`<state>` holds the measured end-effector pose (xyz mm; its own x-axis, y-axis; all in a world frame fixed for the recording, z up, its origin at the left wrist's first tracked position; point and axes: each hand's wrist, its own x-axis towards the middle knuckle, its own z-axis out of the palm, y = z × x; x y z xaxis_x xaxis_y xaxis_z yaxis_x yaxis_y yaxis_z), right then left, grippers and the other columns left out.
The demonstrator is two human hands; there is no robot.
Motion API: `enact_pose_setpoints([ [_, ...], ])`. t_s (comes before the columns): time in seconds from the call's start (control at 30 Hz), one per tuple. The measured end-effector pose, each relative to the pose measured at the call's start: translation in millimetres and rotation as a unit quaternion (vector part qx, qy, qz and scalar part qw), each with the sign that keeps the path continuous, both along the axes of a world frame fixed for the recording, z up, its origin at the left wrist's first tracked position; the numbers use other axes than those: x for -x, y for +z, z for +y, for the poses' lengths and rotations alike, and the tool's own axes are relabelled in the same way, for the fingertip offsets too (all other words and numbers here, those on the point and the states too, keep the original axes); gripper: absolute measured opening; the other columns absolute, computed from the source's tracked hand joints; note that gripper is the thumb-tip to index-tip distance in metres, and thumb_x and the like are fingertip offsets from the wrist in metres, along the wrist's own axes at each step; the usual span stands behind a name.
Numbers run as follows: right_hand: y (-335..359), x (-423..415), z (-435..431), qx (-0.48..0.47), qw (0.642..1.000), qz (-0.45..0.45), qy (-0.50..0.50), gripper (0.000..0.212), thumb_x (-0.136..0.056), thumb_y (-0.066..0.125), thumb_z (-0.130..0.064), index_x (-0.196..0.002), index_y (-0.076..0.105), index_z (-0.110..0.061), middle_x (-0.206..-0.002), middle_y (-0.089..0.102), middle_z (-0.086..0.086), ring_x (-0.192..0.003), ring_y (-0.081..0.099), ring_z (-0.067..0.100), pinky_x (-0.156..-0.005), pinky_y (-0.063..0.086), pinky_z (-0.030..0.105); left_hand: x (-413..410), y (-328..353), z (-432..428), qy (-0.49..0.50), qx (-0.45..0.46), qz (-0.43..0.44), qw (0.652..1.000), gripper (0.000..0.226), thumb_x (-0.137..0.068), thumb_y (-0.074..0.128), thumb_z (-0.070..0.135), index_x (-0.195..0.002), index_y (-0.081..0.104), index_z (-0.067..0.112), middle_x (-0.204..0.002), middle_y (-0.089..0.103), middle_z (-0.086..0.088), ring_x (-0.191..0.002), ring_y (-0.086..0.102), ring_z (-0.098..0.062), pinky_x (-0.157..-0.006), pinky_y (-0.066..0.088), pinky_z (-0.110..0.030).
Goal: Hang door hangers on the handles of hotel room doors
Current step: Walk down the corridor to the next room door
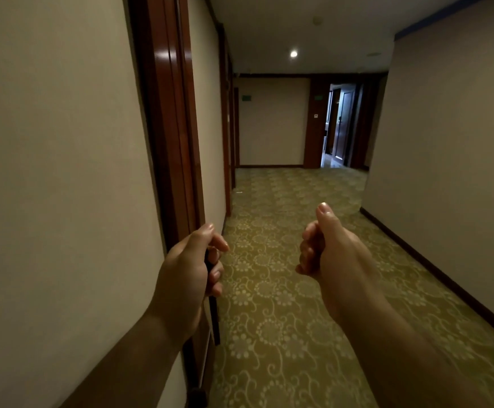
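Note:
My left hand (188,270) is closed around a thin dark door hanger (214,319), seen edge-on and hanging down below my fingers. It is held close to the brown wooden door frame (167,119) on the left wall. The door and its handle inside that frame are hidden from this angle. My right hand (323,250) floats over the carpet at mid-corridor, fingers curled in and thumb raised, with nothing in it. At the far end a dark room door (344,125) stands open, with a handle faintly visible on it.
A long corridor with a patterned green-gold carpet (284,290) runs ahead. Beige walls stand on both sides, with a dark skirting board (434,266) along the right. More wooden door frames (228,128) follow on the left. A ceiling light (293,53) glows ahead.

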<state>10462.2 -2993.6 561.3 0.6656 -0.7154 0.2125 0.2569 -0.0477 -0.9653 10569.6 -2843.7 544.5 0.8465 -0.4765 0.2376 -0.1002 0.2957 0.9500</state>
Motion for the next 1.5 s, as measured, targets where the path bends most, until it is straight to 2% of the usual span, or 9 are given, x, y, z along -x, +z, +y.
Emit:
enact_pose_setpoints([
  [0.13,-10.2,-66.2,-41.9,0.021,1.000,-0.008,0.012,0.048,-0.098,0.038,-0.053,-0.078,0.058,-0.014,-0.064,0.049,-0.001,-0.058,0.048,0.015,-0.064,0.048,0.035,-61.4,-6.0,-35.2,0.011,-0.017,-0.015,1.000,0.042,-0.100,0.044,0.038,-0.070,0.062,0.016,-0.059,0.040,0.001,-0.051,0.040,-0.012,-0.044,0.036,-0.026],
  [0.27,-14.5,-133.8,-89.0,0.034,0.999,-0.026,0.029,0.048,-0.098,0.038,-0.052,-0.078,0.058,-0.014,-0.065,0.050,0.001,-0.060,0.048,0.017,-0.062,0.047,0.034,-125.3,-3.9,-73.9,0.021,-0.038,-0.017,0.999,0.040,-0.099,0.045,0.041,-0.073,0.061,0.014,-0.063,0.044,-0.001,-0.053,0.044,-0.013,-0.045,0.038,-0.026],
  [0.47,-16.3,-234.5,-162.4,-0.003,0.998,-0.035,0.061,0.045,-0.097,0.043,-0.051,-0.078,0.060,-0.014,-0.063,0.050,0.003,-0.060,0.048,0.018,-0.062,0.045,0.037,-214.1,9.5,-132.5,0.062,-0.074,-0.062,0.993,0.040,-0.097,0.046,0.042,-0.074,0.065,0.015,-0.065,0.049,-0.006,-0.057,0.052,-0.015,-0.047,0.044,-0.027],
  [0.63,-21.5,-298.6,-213.8,-0.001,0.997,-0.019,0.070,0.044,-0.097,0.044,-0.049,-0.078,0.060,-0.012,-0.062,0.051,0.002,-0.059,0.048,0.018,-0.059,0.045,0.034,-282.7,0.0,-188.0,0.075,-0.072,-0.037,0.994,0.038,-0.098,0.046,0.038,-0.078,0.062,0.010,-0.061,0.039,0.000,-0.050,0.041,-0.012,-0.041,0.037,-0.025],
  [0.8,-14.2,-358.3,-282.1,0.010,0.999,-0.015,0.034,0.043,-0.097,0.045,-0.047,-0.076,0.058,-0.011,-0.059,0.049,0.002,-0.057,0.046,0.016,-0.058,0.044,0.034,-357.7,-5.1,-262.1,0.069,-0.047,-0.026,0.996,0.036,-0.101,0.044,0.035,-0.084,0.059,0.007,-0.060,0.032,-0.001,-0.048,0.035,-0.011,-0.040,0.036,-0.023],
  [1.0,-15.8,-449.2,-365.1,0.015,1.000,-0.013,-0.017,0.043,-0.097,0.046,-0.047,-0.074,0.058,-0.013,-0.057,0.048,0.000,-0.055,0.045,0.015,-0.059,0.044,0.035,-463.8,-11.0,-353.8,0.018,0.008,-0.002,1.000,0.034,-0.100,0.046,0.034,-0.076,0.057,0.012,-0.056,0.030,0.001,-0.046,0.032,-0.010,-0.039,0.031,-0.023],
  [1.3,-13.7,-574.3,-479.3,-0.008,0.997,-0.002,-0.074,0.042,-0.096,0.050,-0.050,-0.070,0.057,-0.017,-0.055,0.048,-0.005,-0.050,0.043,0.009,-0.056,0.040,0.031,-604.4,-11.9,-485.9,-0.038,0.016,0.035,0.999,0.034,-0.099,0.047,0.032,-0.074,0.055,0.012,-0.055,0.030,0.004,-0.044,0.027,-0.009,-0.037,0.024,-0.020],
  [1.5,-16.7,-645.9,-545.2,0.003,0.997,0.011,-0.077,0.041,-0.095,0.047,-0.052,-0.074,0.057,-0.018,-0.061,0.052,-0.006,-0.057,0.046,0.010,-0.062,0.043,0.034,-676.0,-14.3,-555.3,-0.046,0.023,0.034,0.998,0.036,-0.099,0.047,0.032,-0.070,0.057,0.013,-0.060,0.025,0.001,-0.047,0.023,-0.010,-0.036,0.023,-0.021],
])
